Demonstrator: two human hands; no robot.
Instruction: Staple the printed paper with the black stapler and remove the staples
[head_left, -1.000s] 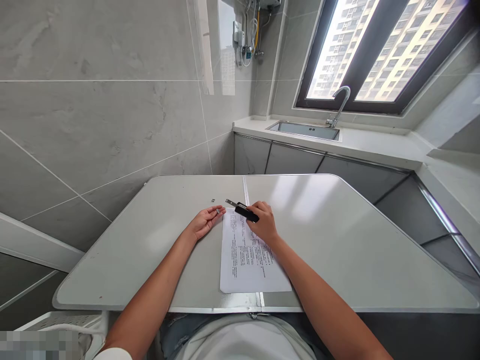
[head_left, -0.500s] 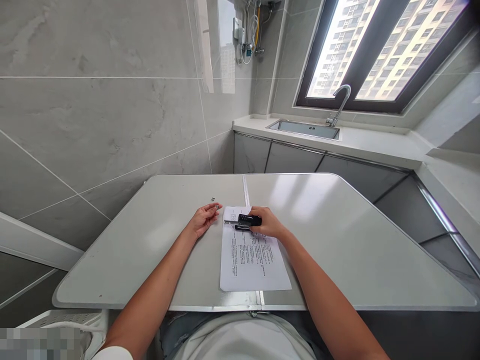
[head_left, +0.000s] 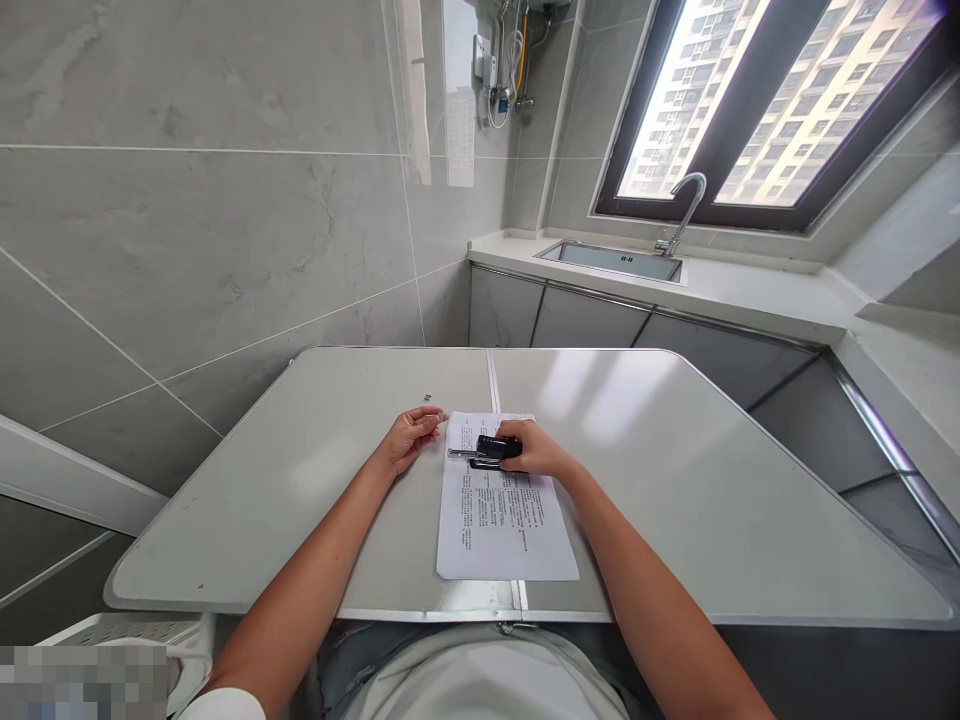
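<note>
Left of the lower middle, the left hand pinches a small piece (too tiny to identify) below little metal bits. At lower centre, an opened black stapler is over the printed sheet, clasped by the separate right hand.

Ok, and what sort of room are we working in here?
Probably a kitchen: a sink is set into the counter, a tall faucet stands by it, and pipes run up the tiled wall.
</note>
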